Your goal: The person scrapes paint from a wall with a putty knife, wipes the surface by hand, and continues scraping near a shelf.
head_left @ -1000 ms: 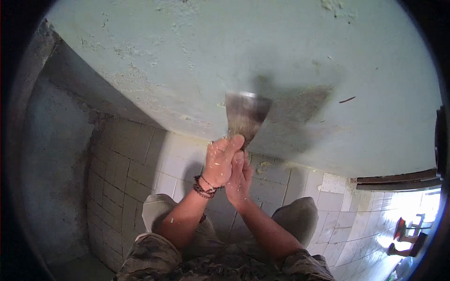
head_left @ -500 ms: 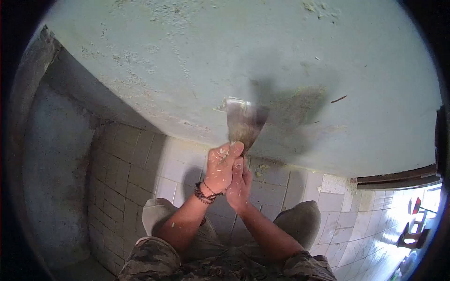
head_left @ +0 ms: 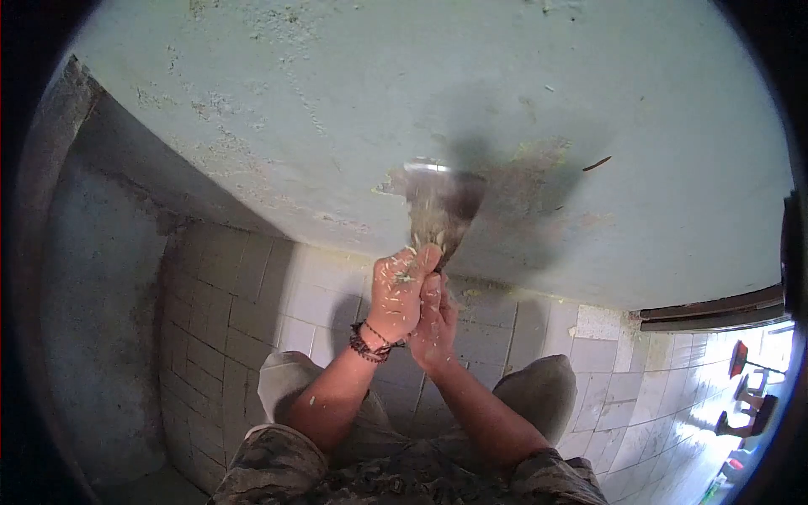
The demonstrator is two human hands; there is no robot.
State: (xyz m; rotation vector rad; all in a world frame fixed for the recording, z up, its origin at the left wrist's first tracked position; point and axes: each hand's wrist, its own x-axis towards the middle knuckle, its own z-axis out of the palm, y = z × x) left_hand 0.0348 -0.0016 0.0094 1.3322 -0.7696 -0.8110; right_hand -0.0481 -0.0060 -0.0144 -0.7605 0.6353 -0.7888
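A wide metal scraper (head_left: 439, 202) points away from me, its blade edge against the pale green wall (head_left: 673, 168). My left hand (head_left: 396, 295), with dark bead bracelets (head_left: 369, 343) at the wrist, is closed round the handle, thumb near the blade's base. Just to its right, my right hand (head_left: 433, 324) is also closed on the handle, which the fingers mostly hide. Pale flakes lie on the blade and on both hands. Beside the blade is a rough, yellowish bare patch (head_left: 534, 172) in the paint.
Below the wall runs a tiled floor (head_left: 589, 396), with my knees on either side of my arms. A grey wall (head_left: 109, 311) stands at the left. At the far right are a dark wooden edge (head_left: 715, 310) and a red-headed broom (head_left: 739, 359).
The scraper and both hands have shifted slightly up in view, as the wall marks have too. More flakes lie on my left hand and the blade.
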